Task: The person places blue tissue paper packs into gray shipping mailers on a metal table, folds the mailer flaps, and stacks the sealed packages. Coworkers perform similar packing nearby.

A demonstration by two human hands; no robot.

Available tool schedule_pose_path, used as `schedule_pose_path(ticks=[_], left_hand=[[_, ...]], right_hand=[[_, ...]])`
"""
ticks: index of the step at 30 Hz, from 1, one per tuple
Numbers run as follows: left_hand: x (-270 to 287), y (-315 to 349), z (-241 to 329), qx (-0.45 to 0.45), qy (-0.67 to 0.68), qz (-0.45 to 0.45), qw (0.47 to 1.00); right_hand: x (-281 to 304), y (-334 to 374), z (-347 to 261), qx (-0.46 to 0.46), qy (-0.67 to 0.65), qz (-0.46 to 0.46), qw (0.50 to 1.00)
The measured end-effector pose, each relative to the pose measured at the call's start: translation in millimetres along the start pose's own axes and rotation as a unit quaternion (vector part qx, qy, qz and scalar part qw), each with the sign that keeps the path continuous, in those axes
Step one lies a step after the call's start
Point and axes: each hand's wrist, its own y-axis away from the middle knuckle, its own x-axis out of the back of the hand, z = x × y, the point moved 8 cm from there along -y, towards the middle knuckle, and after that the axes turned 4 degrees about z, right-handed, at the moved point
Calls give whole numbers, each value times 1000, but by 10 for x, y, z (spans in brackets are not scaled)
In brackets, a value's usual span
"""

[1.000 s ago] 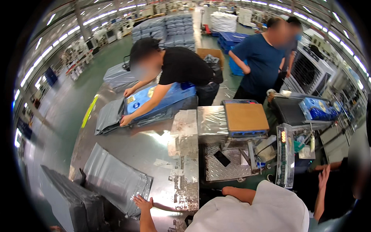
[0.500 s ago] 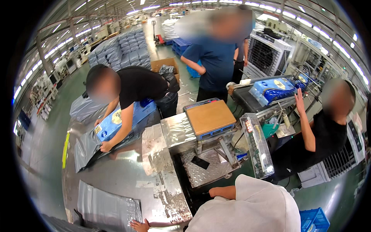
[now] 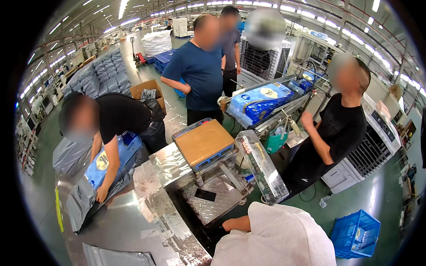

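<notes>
My right arm (image 3: 237, 224) comes out of a loose white sleeve at the lower edge and reaches left into the dark gap beside the metal table. The hand at its end is hidden. My left hand is out of the picture. Nearest to the lower left edge lies a flat stack of grey plastic bags (image 3: 116, 256) on the metal table (image 3: 126, 224). At the table's far left a co-worker in black bends over a blue plastic-wrapped pack (image 3: 103, 167), gripping a grey plastic bag (image 3: 82, 201) around its near end.
A bench scale (image 3: 205, 144) with a brown top stands beyond the table, next to a clear-covered display box (image 3: 262, 166). Behind them another blue pack (image 3: 262, 102) rides a conveyor (image 3: 237, 117). A phone (image 3: 205, 195) lies on a metal plate. A blue crate (image 3: 355, 232) sits on the floor right.
The view has swung right and up, so my left hand on the bag stack has left it. The conveyor's pack has moved toward its near left end. The right-hand co-worker's raised hand is lower.
</notes>
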Motion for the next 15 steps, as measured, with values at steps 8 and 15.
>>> schedule_pose_path(ticks=[8, 15], left_hand=[[-399, -443, -77, -127, -39, 455, 881], [-682, -646, 69, -121, -69, 345, 928]], right_hand=[[-122, -370, 441, -86, -17, -4, 996], [628, -206, -120, -98, -67, 28, 993]])
